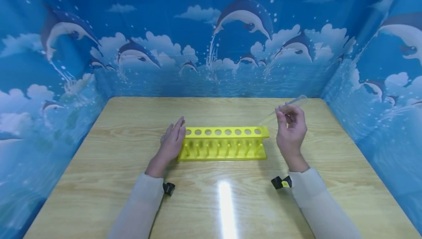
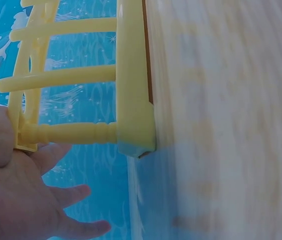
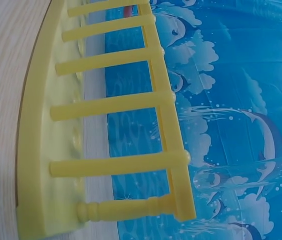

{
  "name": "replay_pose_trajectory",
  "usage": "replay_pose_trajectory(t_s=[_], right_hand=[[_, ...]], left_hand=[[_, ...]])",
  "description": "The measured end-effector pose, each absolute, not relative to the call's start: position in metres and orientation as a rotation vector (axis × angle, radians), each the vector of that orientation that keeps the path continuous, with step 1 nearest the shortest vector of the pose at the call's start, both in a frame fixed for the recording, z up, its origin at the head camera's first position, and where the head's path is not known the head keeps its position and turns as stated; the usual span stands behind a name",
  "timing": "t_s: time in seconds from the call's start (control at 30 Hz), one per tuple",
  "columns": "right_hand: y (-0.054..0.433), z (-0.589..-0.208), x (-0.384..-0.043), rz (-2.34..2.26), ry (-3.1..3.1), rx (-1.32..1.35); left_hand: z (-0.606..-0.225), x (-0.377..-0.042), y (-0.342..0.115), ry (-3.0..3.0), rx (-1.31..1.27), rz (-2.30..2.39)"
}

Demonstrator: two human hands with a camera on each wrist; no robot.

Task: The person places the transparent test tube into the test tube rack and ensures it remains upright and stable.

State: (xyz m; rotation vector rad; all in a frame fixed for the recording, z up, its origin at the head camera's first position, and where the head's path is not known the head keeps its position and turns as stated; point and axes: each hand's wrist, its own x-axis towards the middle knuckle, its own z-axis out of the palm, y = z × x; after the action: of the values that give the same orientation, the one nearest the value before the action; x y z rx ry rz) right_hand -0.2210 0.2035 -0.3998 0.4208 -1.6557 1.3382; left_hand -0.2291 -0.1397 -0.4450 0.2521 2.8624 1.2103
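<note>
A yellow test tube rack (image 1: pixel 224 154), with a row of holes above a row of pegs, stands upright on the table. My left hand (image 1: pixel 172 142) holds its left end; in the left wrist view the thumb and forefinger of that hand (image 2: pixel 16 195) lie about the upper corner while the other fingers stick out straight. To the right of the rack, my right hand (image 1: pixel 291 129) pinches a clear test tube (image 1: pixel 298 100) between thumb and fingers. The tube slants down leftward, its lower end near the right-hand holes. In the right wrist view the see-through tube (image 3: pixel 245 172) shows faintly beside the rack's top bar (image 3: pixel 180 185).
The rack stands on a light wood table (image 1: pixel 125 121). Blue curtains (image 1: pixel 184 19) printed with dolphins hang behind and on both sides. A bright light reflection lies on the table in front of the rack. Black wrist cameras (image 1: pixel 278 183) sit at both cuffs.
</note>
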Motion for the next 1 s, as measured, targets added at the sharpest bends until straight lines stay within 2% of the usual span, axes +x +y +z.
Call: replay_pose_trajectory(t_s=[0.4,1.0], right_hand=[[0.199,-0.397,-0.210,1.438,-1.575,0.423],[0.199,-0.398,-0.210,1.430,-1.602,0.478]], left_hand=[[-0.449,-0.229,-0.139,2.852,0.237,1.244],[-0.449,-0.230,-0.141,2.857,0.262,1.242]])
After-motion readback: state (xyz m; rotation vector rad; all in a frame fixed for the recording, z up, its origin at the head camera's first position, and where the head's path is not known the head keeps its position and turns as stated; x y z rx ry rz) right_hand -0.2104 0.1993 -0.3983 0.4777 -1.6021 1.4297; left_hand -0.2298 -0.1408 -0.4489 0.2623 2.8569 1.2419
